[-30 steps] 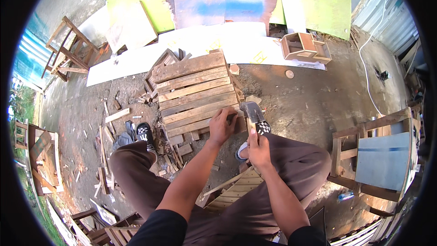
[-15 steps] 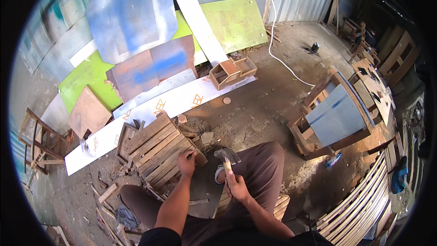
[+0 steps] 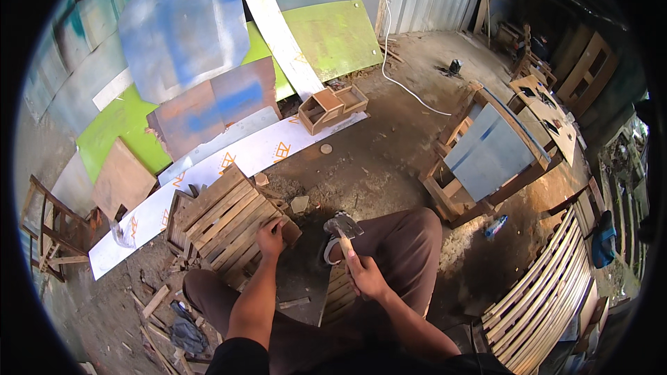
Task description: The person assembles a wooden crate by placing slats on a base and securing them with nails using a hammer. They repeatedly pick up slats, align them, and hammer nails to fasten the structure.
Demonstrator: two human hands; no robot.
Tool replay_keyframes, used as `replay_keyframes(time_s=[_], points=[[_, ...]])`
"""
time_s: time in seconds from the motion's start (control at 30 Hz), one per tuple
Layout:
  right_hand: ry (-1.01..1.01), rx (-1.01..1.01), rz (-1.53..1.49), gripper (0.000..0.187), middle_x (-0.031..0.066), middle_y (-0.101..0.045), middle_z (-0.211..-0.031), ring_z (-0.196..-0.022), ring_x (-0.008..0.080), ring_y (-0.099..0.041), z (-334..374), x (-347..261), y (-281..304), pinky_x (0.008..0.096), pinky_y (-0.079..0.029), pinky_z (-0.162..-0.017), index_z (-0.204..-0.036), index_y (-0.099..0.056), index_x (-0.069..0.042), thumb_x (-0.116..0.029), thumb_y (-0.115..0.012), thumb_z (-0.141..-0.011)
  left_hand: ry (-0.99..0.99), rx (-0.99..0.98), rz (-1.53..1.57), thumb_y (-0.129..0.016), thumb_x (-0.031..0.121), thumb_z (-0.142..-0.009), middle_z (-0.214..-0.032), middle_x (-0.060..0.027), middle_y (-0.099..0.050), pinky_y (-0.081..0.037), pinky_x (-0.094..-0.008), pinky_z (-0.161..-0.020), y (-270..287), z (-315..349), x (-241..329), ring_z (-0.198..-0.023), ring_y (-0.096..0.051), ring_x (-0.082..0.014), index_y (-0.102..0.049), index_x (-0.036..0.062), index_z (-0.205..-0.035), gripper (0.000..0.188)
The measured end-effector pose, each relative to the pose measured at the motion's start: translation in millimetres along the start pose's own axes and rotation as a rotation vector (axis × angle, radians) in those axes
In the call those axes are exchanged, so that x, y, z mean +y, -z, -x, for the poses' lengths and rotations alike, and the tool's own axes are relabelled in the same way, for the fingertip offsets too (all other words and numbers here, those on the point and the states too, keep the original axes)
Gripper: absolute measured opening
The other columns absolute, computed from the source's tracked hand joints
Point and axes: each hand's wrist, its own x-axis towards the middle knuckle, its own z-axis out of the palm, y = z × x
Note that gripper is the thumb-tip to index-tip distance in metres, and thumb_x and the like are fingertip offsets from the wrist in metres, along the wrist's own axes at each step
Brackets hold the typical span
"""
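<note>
Light: we see daylight on the dirt floor [image 3: 389, 160], right side dim.
Edges: bent, black rim.
Focus: sharp.

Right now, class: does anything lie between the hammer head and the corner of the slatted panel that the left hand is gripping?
Nothing visible does. The hammer in the right hand is raised beside the left hand on the slatted panel; only bare dirt floor shows between.
</note>
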Motion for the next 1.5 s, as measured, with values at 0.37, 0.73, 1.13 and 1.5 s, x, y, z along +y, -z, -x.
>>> replay_keyframes(time_s=[0.37,0.73,1.13,1.5], points=[[0.156,-0.129,-0.081,0.049,0.0014,-0.049,-0.060,-0.043,0.0092,-0.047,-30,-73,-7,0.0264,-0.041,-0.040,-0.115,-0.056,0.001,-0.047,-0.044,-0.113,-0.029,-0.166,0.053,-0.079,0.018,-0.092,-0.127,-0.0168,-0.072,-0.053,-0.0511,-0.103,18,-3,4,-0.121,-0.064,-0.0399,-0.076,0.0098,-0.126,0.035],[0.289,-0.140,-0.078,0.021,0.0039,-0.059,-0.082,-0.060,0.0119,-0.055,-158,-120,-18,0.0313,-0.046,-0.056,-0.124,-0.059,-0.006,-0.012,-0.063,-0.104,-0.331,-0.544,-0.153,-0.080,0.020,-0.087,-0.160,-0.0212,-0.042,-0.039,-0.0480,-0.119,64,10,2,-0.145,-0.041,-0.0429,-0.034,0.0011,-0.161,0.089],[0.373,-0.128,0.557,0.034,0.0162,-0.073,-0.099,-0.092,0.0280,-0.068,-185,-24,-59,0.0401,-0.055,-0.082,-0.129,-0.064,0.000,-0.022,-0.068,-0.103,-0.183,-0.648,-0.586,-0.069,0.050,-0.095,-0.176,-0.0129,-0.012,-0.006,-0.0527,-0.133,64,47,28,-0.164,-0.007,-0.0291,-0.012,0.0047,-0.168,0.103],[0.312,-0.208,0.588,0.038,0.0240,-0.074,-0.105,-0.091,0.0323,-0.076,-189,-20,-58,0.0393,-0.057,-0.076,-0.135,-0.059,0.005,-0.013,-0.068,-0.103,-0.105,-0.645,-0.466,-0.068,0.041,-0.098,-0.175,-0.0182,-0.015,-0.010,-0.0503,-0.132,68,44,34,-0.163,-0.012,-0.0315,-0.017,-0.0015,-0.166,0.095]])
